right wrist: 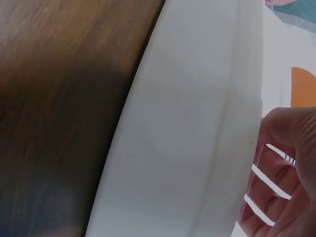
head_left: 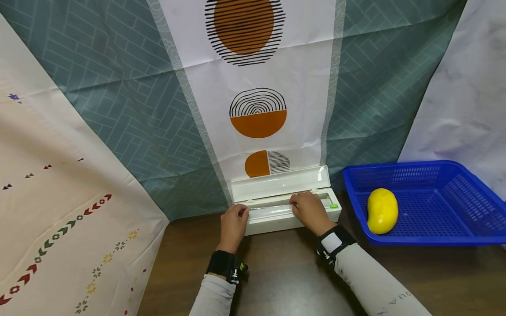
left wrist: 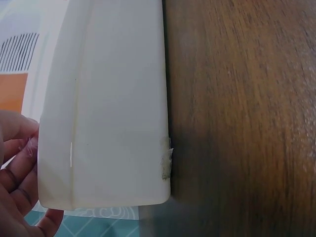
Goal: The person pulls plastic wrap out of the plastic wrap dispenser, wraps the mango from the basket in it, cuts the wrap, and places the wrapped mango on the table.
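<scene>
A white cling film dispenser [head_left: 269,227] stands on the table against the back cloth, its lid [head_left: 280,184] raised. Clear cling film [head_left: 270,212] stretches across its opening between both hands. My left hand [head_left: 233,224] pinches the film at the dispenser's left end; a crumpled bit of it shows between the fingers in the left wrist view. Over the right half, my right hand [head_left: 310,213] has thumb and fingers bent together at the film's edge. A green slide cutter [head_left: 334,206] sits at the right end. In both wrist views the dispenser's front wall [left wrist: 118,108] hides the inside.
To the right, a blue plastic basket [head_left: 439,206] holds a yellow mango [head_left: 382,211]. The brown wooden table [head_left: 272,281] runs in front of the dispenser. Patterned cloths [head_left: 118,79] hang behind and at the left side.
</scene>
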Action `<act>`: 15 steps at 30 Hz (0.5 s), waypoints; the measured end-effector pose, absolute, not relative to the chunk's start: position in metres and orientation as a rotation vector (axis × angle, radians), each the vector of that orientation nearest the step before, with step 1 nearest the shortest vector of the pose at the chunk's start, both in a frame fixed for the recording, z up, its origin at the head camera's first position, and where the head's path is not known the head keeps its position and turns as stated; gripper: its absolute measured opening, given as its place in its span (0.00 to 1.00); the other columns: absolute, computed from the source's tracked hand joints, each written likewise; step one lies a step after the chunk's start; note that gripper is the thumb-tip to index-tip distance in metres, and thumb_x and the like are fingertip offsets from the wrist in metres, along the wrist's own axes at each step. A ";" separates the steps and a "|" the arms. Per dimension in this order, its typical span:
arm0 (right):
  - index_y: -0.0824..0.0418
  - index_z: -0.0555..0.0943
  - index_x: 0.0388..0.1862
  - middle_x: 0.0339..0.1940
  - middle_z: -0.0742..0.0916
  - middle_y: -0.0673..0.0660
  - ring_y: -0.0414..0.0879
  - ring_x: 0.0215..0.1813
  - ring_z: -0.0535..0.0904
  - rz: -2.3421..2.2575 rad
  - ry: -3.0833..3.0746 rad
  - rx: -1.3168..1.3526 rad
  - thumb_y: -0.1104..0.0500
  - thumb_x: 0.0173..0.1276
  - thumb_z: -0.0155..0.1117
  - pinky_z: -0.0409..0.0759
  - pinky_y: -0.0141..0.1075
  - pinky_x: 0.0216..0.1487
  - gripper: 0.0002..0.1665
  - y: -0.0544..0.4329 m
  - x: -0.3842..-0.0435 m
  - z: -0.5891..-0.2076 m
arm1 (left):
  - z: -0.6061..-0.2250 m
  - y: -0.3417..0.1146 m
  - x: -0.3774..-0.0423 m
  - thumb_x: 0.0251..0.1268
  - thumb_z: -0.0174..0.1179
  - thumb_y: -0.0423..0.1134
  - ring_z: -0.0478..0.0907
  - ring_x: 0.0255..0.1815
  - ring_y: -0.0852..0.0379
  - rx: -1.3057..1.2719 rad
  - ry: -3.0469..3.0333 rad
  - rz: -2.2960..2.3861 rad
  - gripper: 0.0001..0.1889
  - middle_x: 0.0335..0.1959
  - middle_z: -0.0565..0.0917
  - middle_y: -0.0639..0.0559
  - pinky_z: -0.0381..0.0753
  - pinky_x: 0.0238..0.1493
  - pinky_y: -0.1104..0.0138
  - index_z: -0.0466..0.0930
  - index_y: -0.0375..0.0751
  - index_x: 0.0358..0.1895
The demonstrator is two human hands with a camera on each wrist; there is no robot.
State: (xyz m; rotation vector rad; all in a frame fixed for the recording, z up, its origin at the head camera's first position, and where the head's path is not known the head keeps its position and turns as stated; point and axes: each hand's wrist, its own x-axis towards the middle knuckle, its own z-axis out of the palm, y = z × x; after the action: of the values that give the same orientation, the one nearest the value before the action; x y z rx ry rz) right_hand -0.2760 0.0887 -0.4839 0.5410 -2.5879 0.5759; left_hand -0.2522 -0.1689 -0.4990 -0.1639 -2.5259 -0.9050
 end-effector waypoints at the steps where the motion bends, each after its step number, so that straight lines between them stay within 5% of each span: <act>1: 0.57 0.87 0.33 0.31 0.90 0.54 0.55 0.41 0.85 0.571 -2.580 0.536 0.66 0.58 0.70 0.79 0.52 0.43 0.05 0.090 -0.276 -0.484 | -0.499 -0.169 -0.252 0.70 0.63 0.38 0.84 0.38 0.51 -0.162 -2.529 -0.907 0.06 0.34 0.85 0.49 0.73 0.51 0.49 0.86 0.41 0.40; 15: 0.60 0.87 0.34 0.34 0.89 0.58 0.58 0.41 0.82 0.596 -2.540 0.325 0.65 0.60 0.69 0.75 0.52 0.45 0.04 0.113 -0.270 -0.488 | -0.500 -0.170 -0.254 0.70 0.64 0.39 0.84 0.37 0.52 -0.158 -2.519 -0.901 0.06 0.33 0.85 0.49 0.75 0.52 0.48 0.87 0.41 0.40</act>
State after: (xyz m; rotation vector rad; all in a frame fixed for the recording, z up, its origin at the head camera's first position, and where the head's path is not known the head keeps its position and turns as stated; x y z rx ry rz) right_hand -0.2700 0.1130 -0.4881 0.3253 -2.5397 0.5960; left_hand -0.2537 -0.1698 -0.5004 -0.1579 -2.5195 -0.9009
